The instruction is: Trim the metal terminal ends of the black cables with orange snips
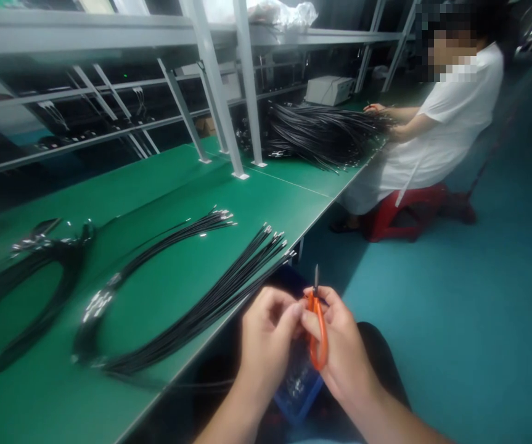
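My right hand [346, 345] holds small orange-handled scissors [319, 336], their blades pointing up and away from me. Close against it, my left hand [268, 333] is closed in a pinch, fingertips meeting those of the right; what lies between them is too small to make out. A thin black cable runs off the table edge toward my left forearm. Below both hands sits a blue bin [296, 394] with small shiny pieces in it. Left of my hands, a curved bundle of black cables [192, 320] with metallic ends lies on the green table [155, 185].
Another coiled cable bundle [57, 308] lies at the far left. Grey shelf posts [222, 92] rise from the table. Farther back, a co-worker in white [460, 117] sits on a red stool [397, 213] beside a large cable pile [321, 132].
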Demonstrator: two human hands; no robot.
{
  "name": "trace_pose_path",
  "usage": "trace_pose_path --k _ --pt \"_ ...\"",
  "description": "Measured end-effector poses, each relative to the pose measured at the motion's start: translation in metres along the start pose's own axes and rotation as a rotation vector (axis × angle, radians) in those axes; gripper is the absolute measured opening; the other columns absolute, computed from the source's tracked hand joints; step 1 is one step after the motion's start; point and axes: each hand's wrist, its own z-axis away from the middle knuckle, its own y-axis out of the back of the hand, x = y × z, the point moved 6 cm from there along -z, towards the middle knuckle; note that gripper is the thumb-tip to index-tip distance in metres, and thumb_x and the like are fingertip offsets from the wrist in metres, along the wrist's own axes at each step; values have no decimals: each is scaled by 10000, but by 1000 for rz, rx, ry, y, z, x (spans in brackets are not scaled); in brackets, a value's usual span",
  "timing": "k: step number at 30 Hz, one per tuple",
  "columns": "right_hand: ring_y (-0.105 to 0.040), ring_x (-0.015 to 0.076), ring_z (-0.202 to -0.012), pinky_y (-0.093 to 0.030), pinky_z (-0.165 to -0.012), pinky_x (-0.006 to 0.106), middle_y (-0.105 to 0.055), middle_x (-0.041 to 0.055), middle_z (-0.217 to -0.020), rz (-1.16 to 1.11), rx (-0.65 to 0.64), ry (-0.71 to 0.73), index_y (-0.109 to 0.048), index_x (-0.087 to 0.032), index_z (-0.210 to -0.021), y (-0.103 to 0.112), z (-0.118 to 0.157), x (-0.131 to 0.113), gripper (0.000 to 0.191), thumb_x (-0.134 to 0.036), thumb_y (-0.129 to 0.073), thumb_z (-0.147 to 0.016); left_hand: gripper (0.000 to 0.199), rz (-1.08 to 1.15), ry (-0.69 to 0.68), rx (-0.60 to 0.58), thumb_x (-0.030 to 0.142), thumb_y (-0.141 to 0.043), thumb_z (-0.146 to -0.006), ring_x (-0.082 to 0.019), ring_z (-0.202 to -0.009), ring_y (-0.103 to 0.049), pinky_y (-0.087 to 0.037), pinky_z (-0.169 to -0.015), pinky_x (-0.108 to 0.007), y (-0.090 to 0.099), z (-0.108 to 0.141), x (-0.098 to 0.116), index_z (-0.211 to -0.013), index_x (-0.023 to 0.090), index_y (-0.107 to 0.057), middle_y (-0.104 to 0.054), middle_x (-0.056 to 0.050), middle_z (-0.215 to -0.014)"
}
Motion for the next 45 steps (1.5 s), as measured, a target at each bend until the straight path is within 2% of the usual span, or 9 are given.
trace_pose_path --k 6,15,21,24,27,33,39,42,45 --pt "-538 93 -517 -459 -543 231 -594 -51 -630 -45 -91 -33 -520 -197 -903 -5 -1 -2 272 -94 -669 -699 116 295 82 -164 230 -615 -832 -94 -530 -517 -416 -546 -224 -2 -4 -1 -777 128 -611 -602 5 -602" --pt "-553 92 -535 -453 -541 209 -614 -34 -668 -46 -81 -26 -525 -186 -903 -4 0 -3 273 -93 -675 -696 112 357 92 -105 251 -561 -870 -91 -574 -497 -407 -576 -224 -1 1 -2 -817 152 -566 -542 23 -632" --pt "-550 90 -544 -448 -543 196 -606 -31 -670 -60 -88 -13 -522 -183 -896 -6 -2 -5 245 -90 -654 -713 137 332 -15 -65 207 -597 -839 -81 -595 -504 -414 -589 -218 1 1 5 -725 154 -543 -522 25 -699" --pt "-545 91 -531 -449 -536 200 -603 -30 -667 -59 -92 -13 -517 -182 -902 -6 -3 -4 240 -92 -648 -722 65 350 15 -62 202 -569 -852 -83 -615 -519 -434 -615 -217 1 1 4 -805 160 -550 -548 20 -718" --pt "-556 90 -562 -457 -552 192 -611 -26 -687 -73 -92 -5 -516 -183 -904 -7 -4 -5 245 -93 -658 -725 91 309 16 -35 188 -590 -830 -92 -619 -561 -449 -600 -211 3 2 8 -894 179 -526 -578 23 -724" --pt "-550 79 -554 -455 -543 176 -609 -46 -663 -63 -70 20 -510 -198 -895 -11 -2 -6 305 -112 -716 -687 137 121 -19 5 233 -588 -819 -127 -619 -574 -459 -589 -242 4 4 13 -926 183 -520 -571 11 -707" --pt "-611 126 -662 -487 -591 224 -617 -51 -712 69 3 138 -516 -237 -927 -10 1 -7 413 -112 -776 -630 157 -313 -161 177 258 -646 -783 -125 -601 -492 -393 -555 -242 9 7 24 -731 200 -510 -506 16 -704" --pt "-602 121 -630 -472 -559 214 -607 -57 -690 79 0 136 -515 -236 -904 -11 1 -8 387 -97 -760 -638 155 -346 -212 181 241 -568 -846 -141 -643 -525 -408 -587 -255 9 9 30 -702 197 -534 -540 -7 -747" --pt "-566 97 -560 -450 -534 202 -611 -56 -672 16 -52 78 -507 -221 -888 -14 0 -7 342 -98 -731 -661 171 -261 -232 126 202 -519 -873 -158 -715 -550 -431 -643 -263 11 8 30 -716 191 -586 -572 -26 -792"
